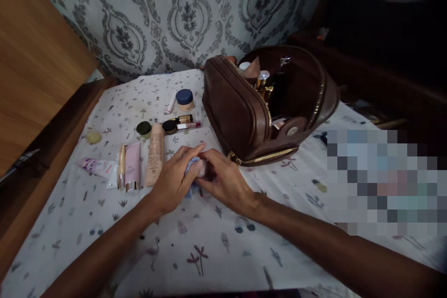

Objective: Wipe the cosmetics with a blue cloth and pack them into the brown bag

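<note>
My left hand [176, 178] is closed on a crumpled light-blue cloth [190, 165], and a bit of it hangs below my fingers. Against it, my right hand [228, 181] curls around a small pale, rounded item [201, 168] whose kind is mostly hidden by my fingers. Both hands meet just above the patterned tablecloth [181, 251]. Left of them stand or lie a beige tube [155, 156], a pink tube [132, 167] and a slim gold-capped tube [121, 167]. Behind my right hand sits an unzipped brown leather cosmetic bag [233, 107] with bottles inside.
Farther back lie a blue-lidded jar [185, 99], a dark green lid [143, 128], a black round pot [169, 127] and a lip gloss tube [189, 125]. A purple-white tube [96, 166] and a yellowish sponge [93, 138] are at left. A blurred-out patch covers the right side.
</note>
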A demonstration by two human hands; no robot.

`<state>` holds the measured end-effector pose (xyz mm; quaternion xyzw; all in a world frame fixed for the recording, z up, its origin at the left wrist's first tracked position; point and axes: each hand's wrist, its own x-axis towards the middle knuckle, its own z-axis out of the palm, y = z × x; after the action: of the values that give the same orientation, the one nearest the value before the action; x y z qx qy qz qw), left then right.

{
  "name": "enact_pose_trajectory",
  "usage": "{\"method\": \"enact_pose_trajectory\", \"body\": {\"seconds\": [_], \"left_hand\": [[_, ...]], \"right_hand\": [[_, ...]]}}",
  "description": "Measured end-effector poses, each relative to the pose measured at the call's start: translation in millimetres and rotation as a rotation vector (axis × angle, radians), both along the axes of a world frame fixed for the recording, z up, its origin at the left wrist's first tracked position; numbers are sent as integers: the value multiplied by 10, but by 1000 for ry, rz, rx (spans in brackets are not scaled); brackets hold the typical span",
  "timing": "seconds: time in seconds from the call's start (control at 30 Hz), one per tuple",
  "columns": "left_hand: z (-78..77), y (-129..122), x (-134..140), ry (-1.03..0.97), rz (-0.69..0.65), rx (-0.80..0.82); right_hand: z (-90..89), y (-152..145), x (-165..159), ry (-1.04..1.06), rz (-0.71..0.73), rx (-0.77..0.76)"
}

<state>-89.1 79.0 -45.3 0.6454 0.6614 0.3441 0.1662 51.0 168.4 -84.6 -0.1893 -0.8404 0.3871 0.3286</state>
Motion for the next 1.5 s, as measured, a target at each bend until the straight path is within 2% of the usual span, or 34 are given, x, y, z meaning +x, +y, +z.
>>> {"method": "enact_pose_trajectory", "body": {"seconds": [0.07,0.17,0.33,0.4,0.47,0.57,0.67,0.77,0.87,1.07,1.27,1.37,1.43,1.5], "left_hand": [[47,16,-16,-111,41,-25],[112,33,-53,-286,85,-92],[82,59,-112,-591,156,-234],[28,69,-116,-686,193,-227],[-19,72,-111,-745,222,-201],[-30,53,-113,-663,216,-103],[19,18,-156,-473,99,-2],[59,3,-234,-399,-50,-19],[60,10,-303,-410,-107,-77],[41,25,-330,-416,-115,-108],[-16,24,-306,-449,-66,-71],[-52,28,-304,-478,-75,-54],[-55,33,-299,-479,-76,-47],[-41,39,-290,-472,-65,-35]], "right_hand": [[13,-13,27,-30,34,94],[15,-31,58,-16,100,154],[-14,-20,54,140,203,79],[-22,-10,32,187,205,-40],[-12,-3,6,208,198,-236],[39,9,-24,207,198,-591],[102,25,-35,215,182,-842],[136,41,-32,249,181,-941],[144,45,-27,252,202,-922],[114,27,-23,258,175,-747],[1,25,8,223,77,-426],[-31,21,16,230,51,-312],[-23,20,13,234,44,-320],[10,20,8,237,55,-410]]}}
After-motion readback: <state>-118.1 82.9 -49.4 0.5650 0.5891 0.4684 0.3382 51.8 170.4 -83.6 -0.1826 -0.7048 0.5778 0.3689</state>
